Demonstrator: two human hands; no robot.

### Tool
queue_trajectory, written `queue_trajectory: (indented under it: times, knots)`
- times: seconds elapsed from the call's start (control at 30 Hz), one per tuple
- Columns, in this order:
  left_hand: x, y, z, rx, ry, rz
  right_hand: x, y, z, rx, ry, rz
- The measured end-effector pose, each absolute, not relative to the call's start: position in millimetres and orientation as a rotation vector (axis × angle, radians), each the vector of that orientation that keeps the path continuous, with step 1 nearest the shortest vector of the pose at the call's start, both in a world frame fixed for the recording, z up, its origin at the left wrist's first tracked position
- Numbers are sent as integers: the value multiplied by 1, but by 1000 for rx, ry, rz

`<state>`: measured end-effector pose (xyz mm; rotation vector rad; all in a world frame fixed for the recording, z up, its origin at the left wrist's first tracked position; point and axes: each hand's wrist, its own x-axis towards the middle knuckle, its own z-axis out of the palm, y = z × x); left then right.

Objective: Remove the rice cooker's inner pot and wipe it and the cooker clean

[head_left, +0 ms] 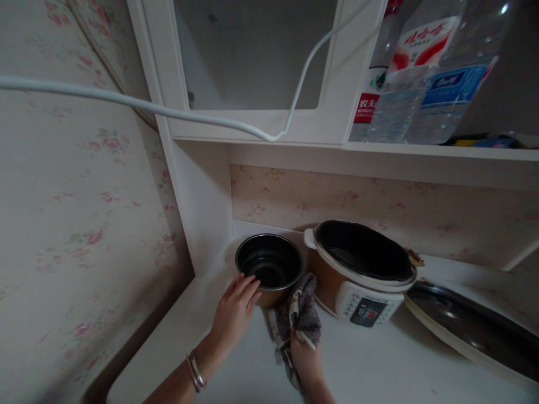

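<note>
A round pot with a dark inside and a brownish outer wall stands on the white counter. My left hand, with silvery bangles at its wrist, reaches to the pot's near left rim. Its fingers are stretched out, their tips at the rim. Just in front of the pot, my right hand is closed around a bunched grey-brown patterned cloth. The cloth's top lies close by the pot's right side, and a loose part hangs down to the left. Folds of cloth hide most of the right fingers.
An oval electric cooker with a dark inner pan stands right of the pot, its lid lying farther right. Overhead, a white cable crosses before a cabinet. Plastic bottles stand on the upper-right shelf.
</note>
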<state>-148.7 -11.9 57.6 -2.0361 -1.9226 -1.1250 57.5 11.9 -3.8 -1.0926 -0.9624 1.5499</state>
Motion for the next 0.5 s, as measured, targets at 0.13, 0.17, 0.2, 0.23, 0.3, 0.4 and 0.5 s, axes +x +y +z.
queue_trajectory:
  times: [0.13, 0.17, 0.2, 0.23, 0.3, 0.4, 0.5]
  knots:
    - [-187, -3, 67, -2101, -1923, -1107, 59, 12, -9, -1080, -953, 1403]
    - [-197, 1, 68, -2132, -1925, -1066, 59, 12, -10, -1081, -955, 1364]
    - [-205, 4, 68, -2166, -1922, -1025, 59, 12, -12, -1086, -964, 1331]
    - [-210, 8, 68, -2194, -1915, -992, 59, 13, -13, -1093, -979, 1300]
    - [-212, 11, 66, -2208, -1899, -961, 58, 12, -16, -1113, -1034, 1256]
    - [-195, 10, 62, -2123, -1884, -920, 55, 13, -16, -1124, -1146, 1188]
    - [-163, 0, 64, -1993, -1839, -814, 51, 14, -14, -1060, -1197, 1121]
